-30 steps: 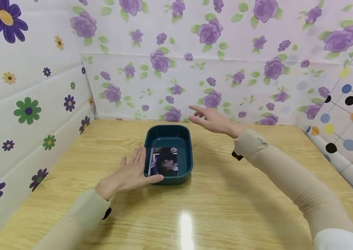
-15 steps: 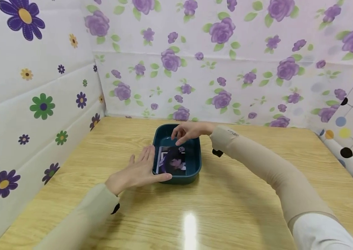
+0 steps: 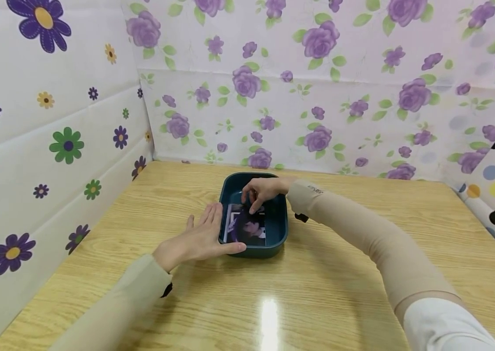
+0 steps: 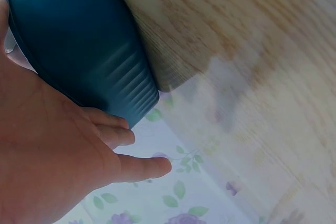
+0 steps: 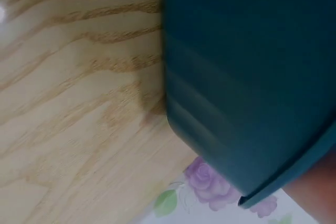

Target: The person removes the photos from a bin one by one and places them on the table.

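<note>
I noted the left hand (image 3: pixel 199 240), grip apart, flat along the left rim of the tray (image 3: pixel 261 251), apparently steadying it, while the right hand (image 3: pixel 267 189) hung over the photo card (image 3: pixel 244 231) inside, its hold impossible to tell.

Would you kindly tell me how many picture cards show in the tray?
1 picture card, in the near-left part of the blue-green tray, partly covered by the right hand; others could be hidden beneath it.

The person is wearing tan sleeves (image 3: pixel 344 217), with white cloth (image 3: pixel 442 321) showing higher up on the right. Black bits (image 3: pixel 301 217) are peeking out under both cuffs (image 3: pixel 298 194).
</note>
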`<state>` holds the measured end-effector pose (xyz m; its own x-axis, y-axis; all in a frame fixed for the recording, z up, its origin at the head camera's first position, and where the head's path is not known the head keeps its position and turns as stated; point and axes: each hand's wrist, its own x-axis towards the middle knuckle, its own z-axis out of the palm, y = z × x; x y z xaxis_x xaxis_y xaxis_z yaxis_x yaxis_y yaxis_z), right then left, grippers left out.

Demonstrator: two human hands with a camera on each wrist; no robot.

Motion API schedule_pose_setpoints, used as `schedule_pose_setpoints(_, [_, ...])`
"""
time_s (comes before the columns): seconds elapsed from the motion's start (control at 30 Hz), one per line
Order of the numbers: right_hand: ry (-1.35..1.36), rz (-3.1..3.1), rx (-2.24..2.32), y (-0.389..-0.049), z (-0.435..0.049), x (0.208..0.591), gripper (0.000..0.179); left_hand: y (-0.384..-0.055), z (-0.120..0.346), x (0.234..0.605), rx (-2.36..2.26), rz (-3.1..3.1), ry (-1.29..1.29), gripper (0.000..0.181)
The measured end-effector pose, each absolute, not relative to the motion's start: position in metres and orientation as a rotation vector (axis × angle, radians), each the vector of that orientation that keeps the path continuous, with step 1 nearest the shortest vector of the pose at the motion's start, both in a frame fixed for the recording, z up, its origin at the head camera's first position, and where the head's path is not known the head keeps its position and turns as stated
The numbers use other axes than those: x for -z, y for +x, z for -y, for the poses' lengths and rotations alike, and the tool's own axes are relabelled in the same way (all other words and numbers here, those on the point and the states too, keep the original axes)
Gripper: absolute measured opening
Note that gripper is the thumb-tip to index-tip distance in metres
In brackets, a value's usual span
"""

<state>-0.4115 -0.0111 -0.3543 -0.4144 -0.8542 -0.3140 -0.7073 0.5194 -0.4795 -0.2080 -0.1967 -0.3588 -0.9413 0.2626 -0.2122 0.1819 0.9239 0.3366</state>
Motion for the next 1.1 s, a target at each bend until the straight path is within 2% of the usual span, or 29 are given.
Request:
schedule_pose_setpoints(0.37, [-1.188,-2.364,0.342,-0.409,0.010,0.362,0.044,-0.210,0.194,0.361,-0.454,-2.811,0.340,0.125])
schedule_pose_setpoints(0.83, [-1.242,-2.450,0.344,-0.401,0.012,0.359,0.047,-0.211,0.194,0.360,-0.461,-2.830,0.333,0.126])
schedule_pose_setpoints(1.1, [-1.225,-2.451,0.562,-0.394,0.004,0.354,0.046,-0.212,0.196,0.361,-0.455,-2.818,0.318,0.126])
